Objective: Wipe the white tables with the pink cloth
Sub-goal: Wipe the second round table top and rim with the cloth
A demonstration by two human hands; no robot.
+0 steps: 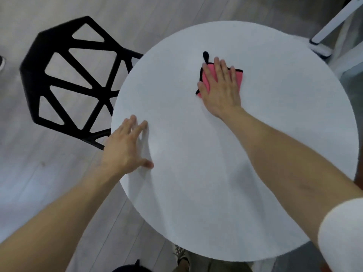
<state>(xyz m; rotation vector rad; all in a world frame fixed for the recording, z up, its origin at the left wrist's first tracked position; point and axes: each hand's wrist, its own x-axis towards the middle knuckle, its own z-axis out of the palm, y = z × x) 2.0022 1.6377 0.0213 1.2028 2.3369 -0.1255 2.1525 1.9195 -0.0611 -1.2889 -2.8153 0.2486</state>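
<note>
A round white table (225,173) fills the middle of the view. On its far half lies a pink cloth (238,78) with a black edge and a black loop. My right hand (221,89) presses flat on the cloth, fingers straight and spread, covering most of it. My left hand (126,148) rests flat on the table's left rim, fingers straight, with nothing in it.
A black chair (74,79) with a lattice seat stands on the grey floor at the table's left, partly under the rim. A white frame leg (332,24) slants at the upper right. My shoes (181,256) show below the table's near edge.
</note>
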